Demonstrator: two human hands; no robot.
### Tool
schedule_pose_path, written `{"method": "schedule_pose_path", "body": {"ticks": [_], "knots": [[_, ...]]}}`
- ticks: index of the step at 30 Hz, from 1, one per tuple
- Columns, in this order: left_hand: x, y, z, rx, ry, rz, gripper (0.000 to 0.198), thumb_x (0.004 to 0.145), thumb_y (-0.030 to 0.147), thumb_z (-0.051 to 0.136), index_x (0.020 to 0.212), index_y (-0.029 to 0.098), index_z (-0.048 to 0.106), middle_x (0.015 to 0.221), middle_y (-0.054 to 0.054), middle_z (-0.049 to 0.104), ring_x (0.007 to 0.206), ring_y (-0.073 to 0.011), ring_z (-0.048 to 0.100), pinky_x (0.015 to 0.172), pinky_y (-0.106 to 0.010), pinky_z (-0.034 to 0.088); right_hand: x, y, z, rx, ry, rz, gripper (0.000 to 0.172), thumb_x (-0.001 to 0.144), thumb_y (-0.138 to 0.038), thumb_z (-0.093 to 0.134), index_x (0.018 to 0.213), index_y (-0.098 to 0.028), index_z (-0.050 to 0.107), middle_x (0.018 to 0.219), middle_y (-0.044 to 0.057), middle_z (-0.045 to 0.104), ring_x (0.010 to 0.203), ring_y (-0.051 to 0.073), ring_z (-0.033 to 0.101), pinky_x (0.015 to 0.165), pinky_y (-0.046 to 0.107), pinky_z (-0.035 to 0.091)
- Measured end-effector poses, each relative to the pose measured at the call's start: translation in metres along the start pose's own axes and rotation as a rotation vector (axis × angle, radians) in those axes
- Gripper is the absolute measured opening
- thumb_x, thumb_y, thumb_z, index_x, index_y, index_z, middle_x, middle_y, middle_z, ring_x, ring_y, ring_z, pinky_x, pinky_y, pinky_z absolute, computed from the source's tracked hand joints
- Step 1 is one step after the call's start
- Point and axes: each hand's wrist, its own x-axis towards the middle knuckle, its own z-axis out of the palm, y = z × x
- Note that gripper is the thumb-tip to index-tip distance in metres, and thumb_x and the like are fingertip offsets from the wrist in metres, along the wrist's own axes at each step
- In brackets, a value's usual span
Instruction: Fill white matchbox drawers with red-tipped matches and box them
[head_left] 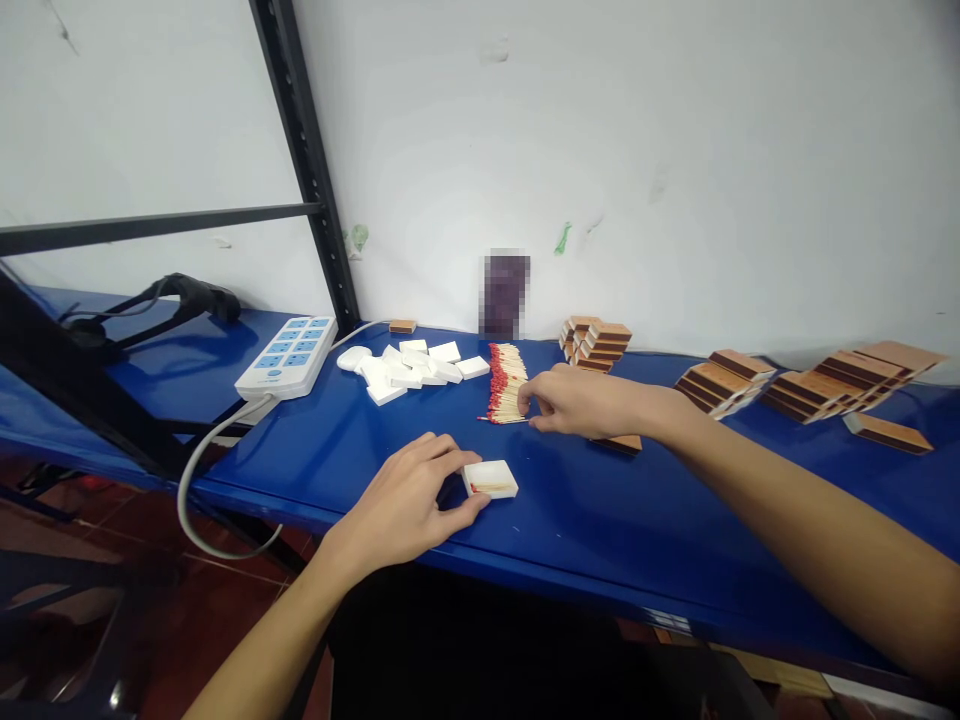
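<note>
My left hand (420, 500) grips a small white matchbox tray (496, 469) between thumb and forefinger near the table's front edge. A few red-tipped matches (491, 488) lie inside that tray along its near side. Beyond it, a long pile of matches (507, 378) is laid out with the red heads toward the left. My right hand (562, 400) reaches in from the right, its fingers pinched on matches at the pile's right edge; the fingertips are partly hidden. Several other white trays (405, 375) lie in a loose heap left of the pile.
Matchbox sleeves stand stacked at the back (604, 345) and the right (724, 380), and one sleeve (622, 444) lies under my right wrist. A white power strip (289, 358) with its cable sits at the left, by a black rack post (307, 150). A blurred dark object (505, 293) leans on the wall.
</note>
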Motion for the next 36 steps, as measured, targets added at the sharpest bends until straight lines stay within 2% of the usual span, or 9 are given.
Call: {"method": "schedule_pose_path", "body": {"ticks": [6,14,20,23,26,32,36], "knots": [[-0.001,-0.001,0.000,0.024,0.016,-0.004,0.033,0.091,0.040,0.056,0.118,0.022,0.061,0.100,-0.004,0.059,0.090,-0.0205,0.054,0.083,-0.035,0.046,0.012,0.005,0.014,-0.020,0.031,-0.017,0.015,0.081,-0.023,0.052,0.085,-0.019,0.066,0.074,0.004,0.065,0.065,0.017,0.056,0.055,0.025,0.034],[-0.001,-0.001,0.000,0.006,0.037,0.010,0.032,0.090,0.038,0.057,0.119,0.023,0.060,0.102,-0.004,0.057,0.090,-0.0204,0.053,0.082,-0.036,0.047,0.018,0.003,0.020,-0.001,0.023,0.007,0.011,0.079,-0.021,0.055,0.077,-0.018,0.066,0.070,0.003,0.065,0.059,0.015,0.053,0.055,0.026,0.031],[-0.002,-0.003,0.002,-0.013,0.042,0.024,0.034,0.089,0.032,0.059,0.122,0.025,0.057,0.108,-0.004,0.055,0.096,-0.0206,0.053,0.086,-0.037,0.047,0.013,0.001,0.016,0.033,-0.005,-0.051,0.010,0.076,-0.017,0.052,0.071,-0.018,0.061,0.065,0.001,0.062,0.056,0.013,0.050,0.050,0.025,0.030],[-0.002,-0.003,0.002,-0.020,0.037,0.033,0.035,0.088,0.030,0.061,0.122,0.025,0.057,0.107,-0.004,0.056,0.095,-0.0206,0.053,0.085,-0.036,0.047,0.009,-0.003,0.013,0.035,-0.037,-0.033,0.009,0.075,-0.016,0.052,0.070,-0.019,0.059,0.065,0.001,0.062,0.056,0.013,0.051,0.050,0.024,0.031],[-0.002,-0.004,0.002,-0.026,0.040,0.040,0.035,0.088,0.030,0.061,0.122,0.025,0.057,0.107,-0.004,0.057,0.095,-0.0207,0.054,0.085,-0.036,0.048,0.009,-0.005,0.013,0.046,-0.067,-0.024,0.008,0.074,-0.019,0.053,0.068,-0.019,0.057,0.065,0.001,0.061,0.056,0.013,0.050,0.051,0.024,0.031],[-0.001,-0.003,0.001,-0.012,0.019,0.031,0.033,0.089,0.034,0.060,0.121,0.025,0.058,0.104,-0.004,0.058,0.094,-0.0211,0.055,0.084,-0.036,0.047,0.009,-0.009,0.014,0.094,-0.142,-0.104,0.007,0.074,-0.020,0.052,0.069,-0.019,0.056,0.063,-0.001,0.059,0.055,0.012,0.047,0.051,0.025,0.030],[-0.001,-0.001,0.000,0.007,0.011,0.015,0.031,0.090,0.035,0.058,0.119,0.024,0.059,0.102,-0.004,0.059,0.092,-0.0214,0.055,0.083,-0.036,0.047,0.004,-0.016,0.008,0.112,-0.146,-0.123,0.008,0.075,-0.021,0.051,0.068,-0.019,0.055,0.061,-0.002,0.056,0.054,0.012,0.046,0.051,0.025,0.030]]}}
